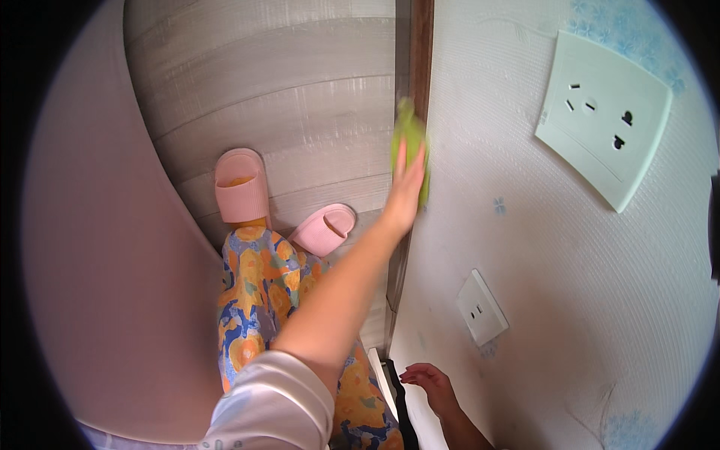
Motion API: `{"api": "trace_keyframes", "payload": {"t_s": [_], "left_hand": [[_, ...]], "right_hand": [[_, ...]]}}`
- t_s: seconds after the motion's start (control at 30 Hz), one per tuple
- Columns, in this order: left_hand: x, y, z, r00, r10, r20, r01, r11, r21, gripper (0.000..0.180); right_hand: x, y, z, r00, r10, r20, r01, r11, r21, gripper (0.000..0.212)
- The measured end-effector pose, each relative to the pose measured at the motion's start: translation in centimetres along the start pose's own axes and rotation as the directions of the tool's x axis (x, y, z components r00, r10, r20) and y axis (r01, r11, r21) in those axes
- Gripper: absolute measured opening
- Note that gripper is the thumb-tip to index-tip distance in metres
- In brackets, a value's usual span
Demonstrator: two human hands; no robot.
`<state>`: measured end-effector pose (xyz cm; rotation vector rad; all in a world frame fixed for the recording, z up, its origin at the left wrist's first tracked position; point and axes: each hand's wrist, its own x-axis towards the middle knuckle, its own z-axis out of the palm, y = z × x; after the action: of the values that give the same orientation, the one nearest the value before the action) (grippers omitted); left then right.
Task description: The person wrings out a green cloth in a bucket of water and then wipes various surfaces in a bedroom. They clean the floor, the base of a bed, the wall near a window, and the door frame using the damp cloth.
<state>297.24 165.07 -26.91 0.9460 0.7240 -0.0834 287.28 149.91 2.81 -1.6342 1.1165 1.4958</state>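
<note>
My left hand (406,191) is stretched forward, pressing a green cloth (407,139) against the brown skirting board (422,52) at the foot of the wall. Hand and cloth are slightly blurred. Two fingers lie spread over the cloth, and the others are mostly hidden. Low on the right, in shadow, my right hand (433,386) hangs beside the wall with loosely bent fingers and no visible object in them. Its fingertips come close to a black strip (401,401) next to a white edge (381,375); whether they touch is unclear.
The textured white wall (465,150) carries a large socket plate (607,112) and a smaller one (482,307). My feet, in pink slippers (244,199), stand on wood-look flooring (300,112). A large, smooth pinkish surface (112,262) curves along the left.
</note>
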Motion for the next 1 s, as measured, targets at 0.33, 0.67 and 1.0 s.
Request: {"api": "trace_keyframes", "payload": {"t_s": [0.33, 0.67, 1.0], "left_hand": [[9.5, 3.5, -3.5, 0.973, 0.218, -0.068, -0.206, 0.967, 0.152, 0.073], [2.4, -3.6, -0.2, 0.975, 0.207, -0.076, -0.165, 0.913, 0.372, 0.053], [-9.0, -7.2, 4.1, 0.914, -0.405, -0.015, 0.393, 0.894, -0.216, 0.059]], "right_hand": [[1.8, 4.4, -2.8, 0.990, -0.048, -0.131, 0.035, 0.994, -0.102, 0.020], [6.1, 6.8, -0.1, 1.000, 0.022, 0.018, -0.024, 0.991, 0.129, 0.022], [6.4, 8.5, -0.4, 0.994, -0.054, -0.096, 0.062, 0.994, 0.088, 0.019]]}}
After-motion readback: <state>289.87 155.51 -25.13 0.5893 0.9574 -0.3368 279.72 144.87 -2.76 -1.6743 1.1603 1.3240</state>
